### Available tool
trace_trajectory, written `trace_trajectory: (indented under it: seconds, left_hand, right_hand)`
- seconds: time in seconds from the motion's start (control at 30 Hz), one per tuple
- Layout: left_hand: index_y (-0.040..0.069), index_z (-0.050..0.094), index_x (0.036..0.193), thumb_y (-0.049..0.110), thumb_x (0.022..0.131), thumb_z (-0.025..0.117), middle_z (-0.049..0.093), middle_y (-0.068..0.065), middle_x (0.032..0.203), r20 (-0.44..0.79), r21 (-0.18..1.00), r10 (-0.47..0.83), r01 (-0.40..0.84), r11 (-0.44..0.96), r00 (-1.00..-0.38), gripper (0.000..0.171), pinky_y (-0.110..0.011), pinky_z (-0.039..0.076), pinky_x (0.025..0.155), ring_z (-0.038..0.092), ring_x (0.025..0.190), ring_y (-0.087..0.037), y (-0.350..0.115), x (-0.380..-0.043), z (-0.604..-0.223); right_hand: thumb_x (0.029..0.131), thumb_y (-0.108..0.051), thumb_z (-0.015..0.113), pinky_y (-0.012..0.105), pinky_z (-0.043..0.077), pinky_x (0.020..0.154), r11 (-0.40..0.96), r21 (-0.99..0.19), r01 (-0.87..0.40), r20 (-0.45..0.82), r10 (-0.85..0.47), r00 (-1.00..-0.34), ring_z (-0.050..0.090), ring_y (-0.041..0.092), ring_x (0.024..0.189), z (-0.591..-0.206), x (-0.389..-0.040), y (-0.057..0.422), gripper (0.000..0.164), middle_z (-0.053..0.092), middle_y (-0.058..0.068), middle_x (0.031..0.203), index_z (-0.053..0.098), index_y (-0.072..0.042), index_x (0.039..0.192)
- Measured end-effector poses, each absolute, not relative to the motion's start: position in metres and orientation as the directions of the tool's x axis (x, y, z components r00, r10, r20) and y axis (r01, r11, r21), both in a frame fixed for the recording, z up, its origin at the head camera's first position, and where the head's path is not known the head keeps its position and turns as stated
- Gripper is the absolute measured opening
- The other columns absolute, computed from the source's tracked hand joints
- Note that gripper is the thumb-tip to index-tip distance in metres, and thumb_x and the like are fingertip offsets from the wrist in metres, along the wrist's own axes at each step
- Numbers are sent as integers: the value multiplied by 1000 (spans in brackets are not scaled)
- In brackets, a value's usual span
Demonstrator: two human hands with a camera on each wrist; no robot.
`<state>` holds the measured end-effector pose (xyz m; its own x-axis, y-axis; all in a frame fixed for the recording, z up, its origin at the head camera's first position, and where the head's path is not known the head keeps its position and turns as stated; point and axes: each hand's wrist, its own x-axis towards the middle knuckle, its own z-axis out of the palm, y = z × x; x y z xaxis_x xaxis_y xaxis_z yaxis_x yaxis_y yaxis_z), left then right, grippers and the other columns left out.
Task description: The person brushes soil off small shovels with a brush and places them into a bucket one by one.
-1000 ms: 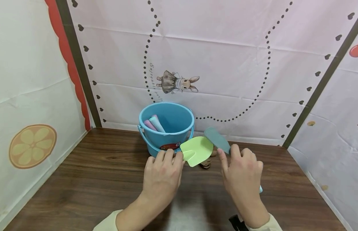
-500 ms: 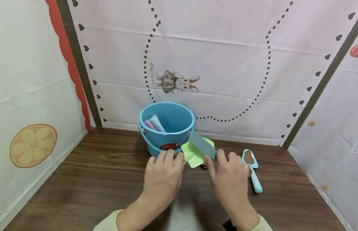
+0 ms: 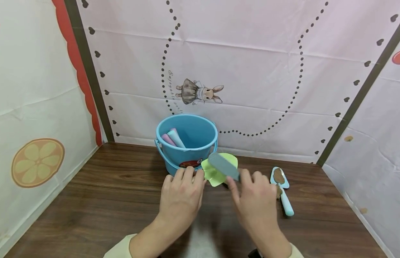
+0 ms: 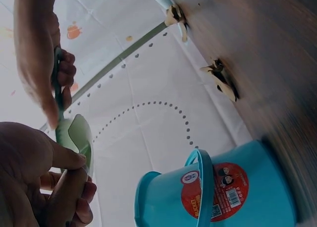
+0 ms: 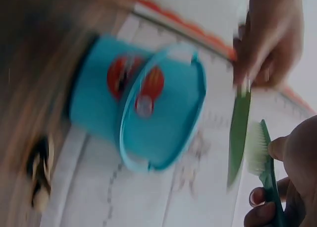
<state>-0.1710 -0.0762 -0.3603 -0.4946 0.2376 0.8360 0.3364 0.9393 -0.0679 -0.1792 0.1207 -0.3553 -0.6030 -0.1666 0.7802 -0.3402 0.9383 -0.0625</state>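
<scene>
In the head view my left hand (image 3: 182, 191) grips a small light-green shovel (image 3: 230, 158), its blade raised in front of the bucket. My right hand (image 3: 256, 202) holds a dark green brush (image 3: 223, 165) across that blade. From the right wrist view, pale bristles (image 5: 256, 150) face the shovel blade; blur hides whether they touch. The left wrist view shows the left thumb and fingers curled round the shovel's handle, which is mostly hidden.
A blue bucket (image 3: 180, 154) stands at the back, with pink and pale blue handles (image 3: 175, 138) inside. To the right lies a light-blue trowel (image 3: 287, 204) bearing a brown patch. Crumpled brown pieces (image 4: 223, 81) lie on the wooden table (image 3: 106, 186). Printed cloth walls surround it.
My right hand has moved left, bringing the brush from beside the shovel to over its blade, and uncovering the trowel. The left hand stays nearly still.
</scene>
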Motion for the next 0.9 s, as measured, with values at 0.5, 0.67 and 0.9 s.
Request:
trace_trajectory:
  seconds: [0.5,0.67,0.9]
  left_hand:
    - [8,66,97,27,90,76,55,-7,78,837,-87,253,339,937,-485,22,-33,32,49,53,66,-25,-73,-170,-360]
    - [10,66,99,22,90,76,56,-7,77,834,-72,246,345,936,-493,18,-33,33,48,52,66,-25,-74,-169,-359]
    - [10,65,97,24,90,77,54,-7,76,822,-53,248,365,929,-512,20,-32,33,48,51,65,-24,-76,-171,-359]
  right_hand:
    - [97,-46,59,42,32,48,965,-74,-251,831,-80,-551,42,33,53,-349,-200,147,45,38,9,62,50,-5,80]
    - [97,-45,61,44,33,50,973,-102,-206,804,-42,-594,42,34,55,-345,-201,155,45,39,10,64,50,-5,81]
    - [99,-45,60,43,33,52,972,-131,-198,788,-19,-615,41,33,57,-344,-198,155,45,39,11,66,49,-5,81]
